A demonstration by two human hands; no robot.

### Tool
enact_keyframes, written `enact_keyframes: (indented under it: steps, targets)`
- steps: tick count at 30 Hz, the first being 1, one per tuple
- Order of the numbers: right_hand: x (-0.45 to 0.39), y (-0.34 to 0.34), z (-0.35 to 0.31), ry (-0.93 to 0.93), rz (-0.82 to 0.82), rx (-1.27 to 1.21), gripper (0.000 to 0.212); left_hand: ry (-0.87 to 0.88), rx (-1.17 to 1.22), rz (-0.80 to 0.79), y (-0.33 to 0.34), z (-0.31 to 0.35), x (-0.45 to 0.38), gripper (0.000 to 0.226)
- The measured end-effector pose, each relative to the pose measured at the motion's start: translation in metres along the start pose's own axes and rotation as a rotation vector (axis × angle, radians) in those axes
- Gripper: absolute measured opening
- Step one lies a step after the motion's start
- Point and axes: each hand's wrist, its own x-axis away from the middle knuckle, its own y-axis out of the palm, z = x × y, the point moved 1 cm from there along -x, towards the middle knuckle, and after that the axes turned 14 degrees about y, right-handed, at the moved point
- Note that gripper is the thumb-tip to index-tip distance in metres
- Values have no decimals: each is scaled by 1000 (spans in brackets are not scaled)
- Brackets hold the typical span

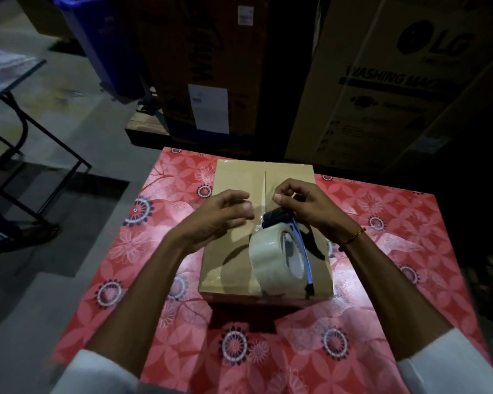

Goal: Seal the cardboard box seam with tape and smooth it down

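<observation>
Dim stacked cartons crowd behind a red floral tablecloth (pixel 160 280) with bare margin all round one plain brown cardboard box (pixel 234 180), its centre seam open beyond the fingers, where the right hand (pixel 305 206) pinches one tape dispenser (pixel 279 251) and the left hand (pixel 219 214) hovers half-curled, holding nothing, just beside.

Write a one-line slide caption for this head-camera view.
Both hands, left hand and right hand, work a tape dispenser atop a cardboard box on a floral tablecloth.
</observation>
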Motion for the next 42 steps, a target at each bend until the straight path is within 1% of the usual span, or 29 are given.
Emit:
enact_keyframes:
  steps: [2, 4, 6, 8, 9, 13, 14, 16, 18, 20, 24, 26, 29, 31, 34, 37, 39, 42]
  targets:
    - [0, 5, 2, -24, 9, -46, 8, 1, -79, 1, 23, -6, -2, 57]
    - [0, 8, 6, -51, 25, -85, 11, 41, -105, 58, 43, -11, -6, 56]
    - [3, 7, 8, -82, 47, -113, 12, 73, -97, 134, 53, -13, -10, 52]
    - [7, 4, 12, -90, 66, -137, 15, 82, -70, 149, 56, -13, -10, 48]
    - [9, 1, 13, -93, 73, -152, 16, 95, -99, 147, 58, -12, -9, 47]
    - [15, -7, 15, -67, 90, -258, 14, 209, -392, 140, 69, -2, -11, 43]
    - [15, -8, 14, -51, 93, -281, 12, 215, -414, 146, 73, -1, -14, 42]
    - [14, -9, 15, -10, 110, -340, 10, 182, -351, 164, 80, 0, -19, 35]
    - [13, -12, 17, 27, 131, -367, 11, 135, -215, 205, 87, -4, -21, 25]
    - [14, -14, 19, 60, 114, -370, 11, 103, -85, 264, 93, -7, -21, 16]
    - [16, -14, 12, 102, 129, -358, 16, 120, -27, 350, 99, -13, -24, 7]
    - [16, -16, 9, 116, 124, -348, 17, 136, -27, 397, 103, -14, -25, 8]
    - [18, -21, 10, 158, 60, -287, 33, 131, 4, 461, 106, -17, -23, 8]
    - [18, -22, 11, 143, 57, -206, 35, 128, 39, 462, 105, -19, -22, 10]
    - [13, -21, 12, 52, 164, -48, 24, 110, 43, 453, 105, -20, -23, 12]
    - [5, -19, 14, -30, 244, 2, 13, 89, 90, 445, 105, -22, -22, 15]
    - [3, -15, 15, -28, 259, -13, 11, 92, 135, 423, 106, -22, -20, 17]
    - [0, -9, 20, -49, 356, 39, 12, 117, 117, 377, 109, -20, -16, 23]
